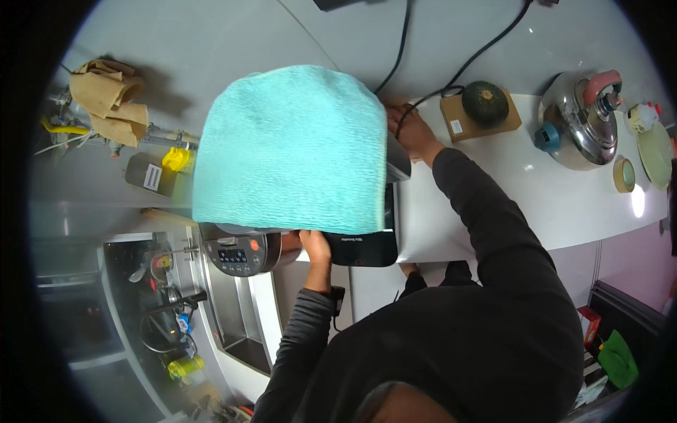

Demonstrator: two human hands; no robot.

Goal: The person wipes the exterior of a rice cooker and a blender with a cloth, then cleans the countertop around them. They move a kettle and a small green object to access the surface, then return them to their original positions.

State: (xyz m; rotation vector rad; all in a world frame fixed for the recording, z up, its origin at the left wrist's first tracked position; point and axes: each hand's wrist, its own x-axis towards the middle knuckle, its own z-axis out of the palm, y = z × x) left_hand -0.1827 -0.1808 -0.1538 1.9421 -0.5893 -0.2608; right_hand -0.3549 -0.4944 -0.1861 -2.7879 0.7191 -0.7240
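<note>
A turquoise towel [291,153] is draped over something bulky on the white counter and hides most of it. My left hand [317,247] reaches to the towel's front edge, between a rice cooker [235,255] and a black glass-topped appliance [365,251]; its fingers are partly under the cloth, so its grip does not show. On the right, my right hand [412,132] lies against the side of a dark grey appliance [398,160] that juts out from beneath the towel. A black cable [423,100] passes over that hand, whose fingertips are partly hidden.
A green squash [485,104] rests on a cardboard box [455,117]. Farther right stand a steel kettle [582,124], a roll of tape [624,175] and a pale green plate [654,156]. At lower left is a steel sink [240,312]. Pipes with brown cloth [108,95] are on the left.
</note>
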